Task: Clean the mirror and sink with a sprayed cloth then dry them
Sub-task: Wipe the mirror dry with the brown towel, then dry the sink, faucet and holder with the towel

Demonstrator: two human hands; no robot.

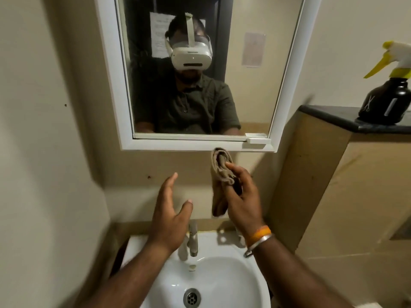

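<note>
Mirror (200, 70): white-framed, on wall above the sink, reflecting the person.
Sink (224, 283): white basin at bottom centre, tap (193, 241) at its back rim.
Spray bottle (388, 94): black, yellow trigger, upright on dark ledge (329, 114) at right, well apart from both hands.
Right hand (241, 196): fingers curled round the cloth, gripping its middle.
Left hand (170, 214): fingers spread wide, holding nothing, just beside the cloth.
Cloth (220, 165): tan, bunched, ends sticking out above and below the right hand's fingers, under the mirror frame, over the tap.
</note>
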